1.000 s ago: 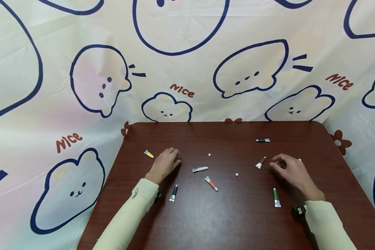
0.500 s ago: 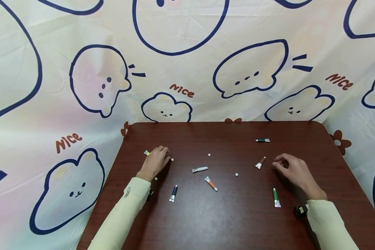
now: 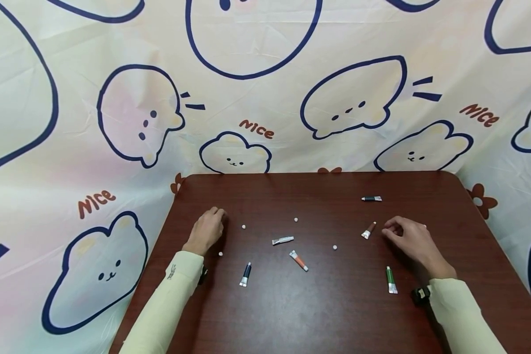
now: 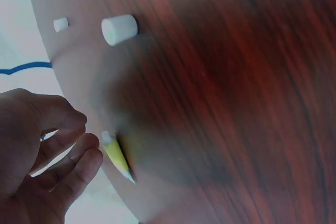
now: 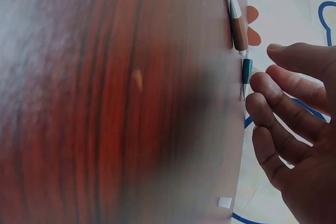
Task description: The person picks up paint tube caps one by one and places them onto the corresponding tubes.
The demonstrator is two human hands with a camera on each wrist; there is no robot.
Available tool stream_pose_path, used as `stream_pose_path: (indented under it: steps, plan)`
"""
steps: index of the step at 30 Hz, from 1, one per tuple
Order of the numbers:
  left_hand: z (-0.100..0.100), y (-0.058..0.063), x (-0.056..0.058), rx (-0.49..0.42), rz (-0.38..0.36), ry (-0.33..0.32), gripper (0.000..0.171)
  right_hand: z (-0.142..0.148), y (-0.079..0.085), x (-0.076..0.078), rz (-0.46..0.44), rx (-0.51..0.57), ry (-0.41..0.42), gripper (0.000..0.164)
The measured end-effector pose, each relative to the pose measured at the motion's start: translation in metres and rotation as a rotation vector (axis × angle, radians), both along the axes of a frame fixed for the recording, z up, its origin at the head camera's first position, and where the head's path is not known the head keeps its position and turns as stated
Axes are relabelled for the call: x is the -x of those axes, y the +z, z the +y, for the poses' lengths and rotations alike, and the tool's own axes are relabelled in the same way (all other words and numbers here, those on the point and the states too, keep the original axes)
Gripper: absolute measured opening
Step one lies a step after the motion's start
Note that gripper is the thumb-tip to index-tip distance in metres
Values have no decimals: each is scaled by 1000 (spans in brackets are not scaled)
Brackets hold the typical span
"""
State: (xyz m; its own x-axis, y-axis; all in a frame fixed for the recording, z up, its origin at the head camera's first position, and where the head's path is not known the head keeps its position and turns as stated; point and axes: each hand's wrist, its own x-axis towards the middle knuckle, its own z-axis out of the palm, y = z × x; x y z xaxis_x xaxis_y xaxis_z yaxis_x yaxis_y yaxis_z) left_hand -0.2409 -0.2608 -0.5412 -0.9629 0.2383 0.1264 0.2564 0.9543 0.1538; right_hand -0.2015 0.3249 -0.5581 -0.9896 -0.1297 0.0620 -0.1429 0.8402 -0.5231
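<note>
At the table's left side, my left hand (image 3: 205, 230) hovers with loosely bent fingers and holds nothing. In the left wrist view a small yellow paint tube (image 4: 116, 155) lies just beyond those fingertips; the hand covers it in the head view. Small white caps lie nearby, one cap (image 3: 244, 226) to the hand's right and another cap (image 3: 221, 254) by the wrist. My right hand (image 3: 418, 243) is held low over the right part of the table, fingers loosely curved around nothing. Closest to it are a brown paint tube (image 3: 368, 230) and a green paint tube (image 3: 391, 280).
Mid-table lie a silvery-white tube (image 3: 282, 240), an orange tube (image 3: 298, 260) and more caps. A dark blue tube (image 3: 245, 274) is nearer the front left; a dark tube (image 3: 371, 198) sits toward the back. Patterned cloth (image 3: 248, 108) hangs behind the brown table (image 3: 309, 314).
My left hand has moved left, uncovering two white caps and now hiding the yellow tube in the head view. The right hand has barely shifted.
</note>
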Motion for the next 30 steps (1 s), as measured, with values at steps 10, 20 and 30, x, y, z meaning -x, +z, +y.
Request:
stream_pose_path:
  steps: [10,20,30]
  plan:
    - [-10,0,1,40,-52,53,38,2,4,1,10,0,-7,21]
    - [-19,-5,1,73,-64,79,33,15,-2,1,59,-19,-3,18]
    - [-21,-3,0,83,-50,87,17,27,-4,0,57,-15,-13,20]
